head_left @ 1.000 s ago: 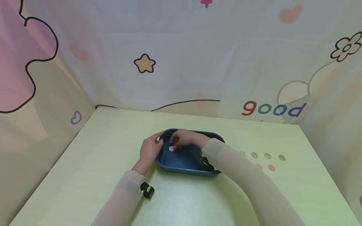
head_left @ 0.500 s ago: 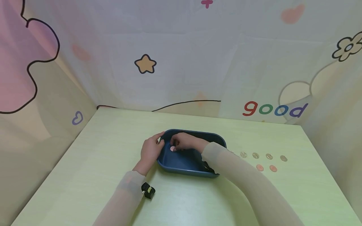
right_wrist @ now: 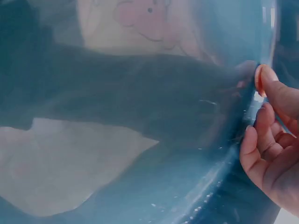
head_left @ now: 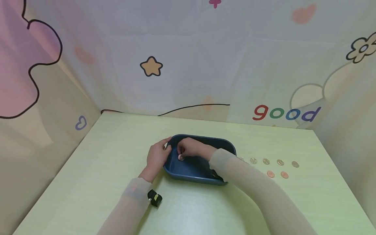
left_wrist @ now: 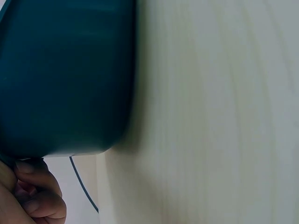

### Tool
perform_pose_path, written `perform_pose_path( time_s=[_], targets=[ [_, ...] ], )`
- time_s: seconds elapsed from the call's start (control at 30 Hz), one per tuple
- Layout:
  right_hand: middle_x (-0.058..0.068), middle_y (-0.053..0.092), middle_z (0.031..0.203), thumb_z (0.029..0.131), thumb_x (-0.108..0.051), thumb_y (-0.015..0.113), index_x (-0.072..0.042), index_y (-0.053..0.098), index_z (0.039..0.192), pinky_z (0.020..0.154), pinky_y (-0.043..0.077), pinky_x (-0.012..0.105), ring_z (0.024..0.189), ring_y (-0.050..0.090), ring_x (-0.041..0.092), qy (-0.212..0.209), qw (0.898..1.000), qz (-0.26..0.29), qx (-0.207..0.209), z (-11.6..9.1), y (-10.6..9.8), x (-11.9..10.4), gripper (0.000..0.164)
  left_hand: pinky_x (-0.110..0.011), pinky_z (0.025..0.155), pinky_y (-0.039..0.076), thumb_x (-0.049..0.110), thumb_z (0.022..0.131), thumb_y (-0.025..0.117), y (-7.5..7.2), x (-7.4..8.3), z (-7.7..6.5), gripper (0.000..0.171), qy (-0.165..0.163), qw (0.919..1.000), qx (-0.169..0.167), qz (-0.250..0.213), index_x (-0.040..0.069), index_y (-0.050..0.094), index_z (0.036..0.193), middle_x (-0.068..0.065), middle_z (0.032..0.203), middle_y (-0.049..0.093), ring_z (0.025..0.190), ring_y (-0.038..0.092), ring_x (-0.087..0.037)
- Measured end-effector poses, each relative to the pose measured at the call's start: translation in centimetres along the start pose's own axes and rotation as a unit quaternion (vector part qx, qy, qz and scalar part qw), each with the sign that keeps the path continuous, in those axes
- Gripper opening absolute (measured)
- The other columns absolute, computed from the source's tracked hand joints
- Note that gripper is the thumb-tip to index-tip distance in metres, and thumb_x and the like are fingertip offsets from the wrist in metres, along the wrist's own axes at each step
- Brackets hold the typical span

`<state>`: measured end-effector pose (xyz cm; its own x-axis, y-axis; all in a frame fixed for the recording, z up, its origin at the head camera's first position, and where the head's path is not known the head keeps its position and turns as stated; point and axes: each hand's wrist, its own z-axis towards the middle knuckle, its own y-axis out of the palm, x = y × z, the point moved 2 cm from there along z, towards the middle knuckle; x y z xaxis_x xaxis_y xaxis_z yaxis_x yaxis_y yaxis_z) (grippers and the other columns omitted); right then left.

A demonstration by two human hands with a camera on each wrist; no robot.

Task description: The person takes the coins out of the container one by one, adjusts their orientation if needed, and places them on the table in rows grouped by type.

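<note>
A dark blue rectangular tray (head_left: 191,179) with rounded corners sits on the table. My left hand (head_left: 157,158) grips its left end, thumb at the rim; in the left wrist view, curled fingers (left_wrist: 42,191) show beside the tray's end. My right hand (head_left: 191,147) reaches into the tray and pinches a copper-coloured coin (head_left: 180,157) near the left end. From the right wrist, the coin (right_wrist: 258,80) appears nearly edge-on under the thumb, close to the tray's wall, with the other fingers loosely curled.
To the right of the tray, several silvery coins (head_left: 266,161) lie in a row on the pale table (head_left: 88,182). Two copper-coloured coins (head_left: 284,175) lie nearer me. A printed cloth backdrop (head_left: 191,65) stands behind the table. The tray's inner surface (right_wrist: 140,93) is glossy and reflective.
The coin in my right hand has shifted slightly toward me within the tray and shows less of its face. My left hand keeps its hold on the tray.
</note>
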<state>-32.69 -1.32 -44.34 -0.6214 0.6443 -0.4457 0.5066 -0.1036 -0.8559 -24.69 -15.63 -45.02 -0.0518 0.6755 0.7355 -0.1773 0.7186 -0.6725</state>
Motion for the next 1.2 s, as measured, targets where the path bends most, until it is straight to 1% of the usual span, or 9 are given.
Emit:
perform_pose_path(
  time_s=[0.17, 0.3, 0.37, 0.47, 0.57, 0.7, 0.8, 0.97, 1.2],
  targets=[
    [0.003, 0.07, 0.08, 0.096, -0.009, 0.068, -0.006, 0.073, 0.083, 0.068, 0.044, 0.018, 0.068, 0.055, 0.007, -0.006, 1.0, 0.002, -0.007, -0.4, -1.0, -0.2, 0.014, -0.024, 0.048, 0.024, 0.013, 0.098, 0.056, 0.0, 0.2, 0.0, 0.043, -0.003, 1.0, -0.006, -0.002, 0.014, 0.065, 0.14, 0.005, 0.056, 0.036, 0.047, 0.031, -0.011],
    [0.006, 0.072, 0.084, 0.1, -0.008, 0.062, -0.004, 0.074, 0.088, 0.07, 0.051, 0.021, 0.068, 0.062, 0.009, -0.006, 0.999, 0.033, -0.009, -1.2, -2.3, -0.4, 0.018, -0.024, 0.048, 0.024, 0.013, 0.098, 0.057, 0.1, 0.3, 0.0, 0.042, -0.003, 1.0, -0.008, 0.001, 0.013, 0.065, 0.14, 0.005, 0.056, 0.035, 0.047, 0.032, -0.011],
    [0.007, 0.072, 0.086, 0.101, -0.009, 0.061, -0.003, 0.074, 0.09, 0.071, 0.052, 0.022, 0.069, 0.064, 0.011, -0.01, 0.999, 0.046, -0.004, -1.8, -3.1, -0.7, 0.017, -0.024, 0.048, 0.024, 0.013, 0.098, 0.057, 0.1, 0.3, 0.1, 0.042, 0.001, 1.0, -0.006, 0.004, 0.013, 0.065, 0.14, 0.005, 0.056, 0.035, 0.048, 0.032, -0.011],
    [0.007, 0.072, 0.086, 0.101, -0.011, 0.06, -0.004, 0.073, 0.091, 0.072, 0.05, 0.022, 0.071, 0.066, 0.015, -0.01, 0.998, 0.063, 0.011, -3.1, -4.3, -1.3, 0.018, -0.024, 0.049, 0.025, 0.014, 0.098, 0.057, 0.1, 0.3, 0.2, 0.042, 0.004, 0.9999, -0.004, 0.01, 0.012, 0.064, 0.14, 0.004, 0.056, 0.035, 0.048, 0.033, -0.012],
    [0.006, 0.069, 0.081, 0.101, -0.013, 0.061, -0.004, 0.072, 0.091, 0.07, 0.046, 0.023, 0.07, 0.065, 0.019, -0.006, 0.997, 0.075, 0.031, -4.5, -5.3, -1.8, 0.018, -0.024, 0.049, 0.025, 0.014, 0.098, 0.057, 0.1, 0.3, 0.2, 0.043, 0.002, 0.9999, -0.002, 0.015, 0.013, 0.065, 0.14, 0.004, 0.056, 0.036, 0.048, 0.034, -0.012],
    [0.005, 0.066, 0.077, 0.101, -0.014, 0.063, -0.005, 0.071, 0.091, 0.068, 0.043, 0.023, 0.068, 0.06, 0.018, 0.007, 0.994, 0.091, 0.062, -6.5, -6.2, -2.2, 0.016, -0.025, 0.049, 0.024, 0.013, 0.097, 0.057, 0.1, 0.4, 0.2, 0.043, -0.001, 0.9999, -0.001, 0.014, 0.014, 0.065, 0.139, 0.005, 0.057, 0.036, 0.049, 0.033, -0.012],
    [0.01, 0.067, 0.08, 0.101, -0.013, 0.062, -0.004, 0.07, 0.091, 0.068, 0.043, 0.023, 0.069, 0.06, 0.022, 0.013, 0.991, 0.108, 0.082, -7.9, -6.5, -2.3, 0.015, -0.025, 0.049, 0.024, 0.013, 0.097, 0.056, 0.0, 0.5, 0.1, 0.044, -0.002, 1.0, 0.002, 0.009, 0.013, 0.065, 0.139, 0.005, 0.057, 0.036, 0.05, 0.033, -0.012],
    [0.019, 0.07, 0.091, 0.102, -0.009, 0.058, -0.001, 0.069, 0.096, 0.071, 0.047, 0.024, 0.079, 0.065, 0.034, 0.019, 0.983, 0.14, 0.116, -10.2, -6.1, -2.1, 0.015, -0.025, 0.05, 0.023, 0.014, 0.097, 0.056, -0.2, 0.6, 0.0, 0.044, -0.004, 1.0, 0.002, 0.006, 0.013, 0.065, 0.14, 0.005, 0.057, 0.036, 0.05, 0.032, -0.012],
    [0.017, 0.066, 0.087, 0.102, -0.011, 0.06, -0.001, 0.066, 0.096, 0.069, 0.046, 0.03, 0.074, 0.06, 0.028, 0.044, 0.967, 0.167, 0.185, -13.9, -4.8, -0.9, 0.013, -0.024, 0.05, 0.023, 0.014, 0.097, 0.056, -0.1, 0.4, 0.0, 0.044, -0.009, 0.9999, 0.0, 0.009, 0.013, 0.064, 0.14, 0.005, 0.058, 0.036, 0.05, 0.031, -0.011]
  ],
)
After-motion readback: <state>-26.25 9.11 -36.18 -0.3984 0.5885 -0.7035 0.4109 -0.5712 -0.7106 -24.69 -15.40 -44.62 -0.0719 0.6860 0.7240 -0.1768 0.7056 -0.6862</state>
